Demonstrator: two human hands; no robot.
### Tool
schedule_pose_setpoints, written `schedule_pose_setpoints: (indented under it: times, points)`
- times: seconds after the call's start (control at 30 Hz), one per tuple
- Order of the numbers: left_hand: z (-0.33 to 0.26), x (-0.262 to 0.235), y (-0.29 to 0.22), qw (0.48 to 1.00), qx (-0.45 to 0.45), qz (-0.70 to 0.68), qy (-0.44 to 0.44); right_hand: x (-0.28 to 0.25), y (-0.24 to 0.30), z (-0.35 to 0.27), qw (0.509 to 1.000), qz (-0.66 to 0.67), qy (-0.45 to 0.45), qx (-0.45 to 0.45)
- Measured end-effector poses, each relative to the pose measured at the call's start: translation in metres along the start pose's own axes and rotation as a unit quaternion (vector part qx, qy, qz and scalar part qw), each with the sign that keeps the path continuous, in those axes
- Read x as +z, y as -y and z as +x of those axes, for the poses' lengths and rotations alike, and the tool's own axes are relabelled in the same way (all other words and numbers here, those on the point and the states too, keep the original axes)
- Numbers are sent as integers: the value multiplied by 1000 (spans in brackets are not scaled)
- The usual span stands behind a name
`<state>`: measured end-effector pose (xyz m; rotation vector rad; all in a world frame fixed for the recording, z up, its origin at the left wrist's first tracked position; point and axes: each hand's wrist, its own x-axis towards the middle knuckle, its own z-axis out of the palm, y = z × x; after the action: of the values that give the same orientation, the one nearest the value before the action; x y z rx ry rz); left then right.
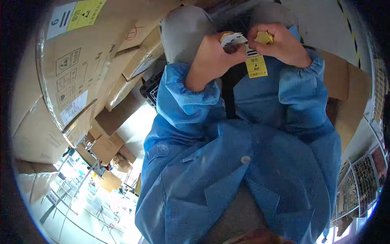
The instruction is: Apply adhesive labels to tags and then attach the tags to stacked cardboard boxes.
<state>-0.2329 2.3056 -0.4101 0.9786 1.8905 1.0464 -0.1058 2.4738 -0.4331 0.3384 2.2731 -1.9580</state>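
My left hand (213,56) is closed on a curled strip of yellow-and-white warning labels (235,39), thumb pressed on the near side. Just to its right, my right hand (282,45) is closed too, with a yellow curled part of the labels (264,38) showing inside its fingers. Between the two hands a yellow label (256,69) with a black triangle symbol hangs down. I cannot tell whether the pieces in both hands are one continuous strip. Both hands are close together in front of my blue smock (243,138).
Large cardboard cartons (81,73) are stacked along the left, one bearing a similar yellow-and-white label (75,17). A black plastic crate (151,88) sits beside my left sleeve. On the right are a brown cardboard sheet (353,101) and a wire mesh cage (357,189).
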Motion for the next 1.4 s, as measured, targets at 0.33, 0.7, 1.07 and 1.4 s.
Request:
schedule_pose_setpoints:
  times: [0.33,0.7,1.07,1.4]
  points:
    - [0,0,5,983,-35,-175,-43,-5,-5,-2,996,88,19,-22]
    - [1,-2,4,982,-55,-181,11,-5,-5,-1,996,79,0,-37]
    - [2,-7,0,930,-100,-353,-11,18,15,0,947,-148,-152,-241]
    - [3,-3,2,947,-88,-310,1,16,19,-4,951,-165,-164,-204]
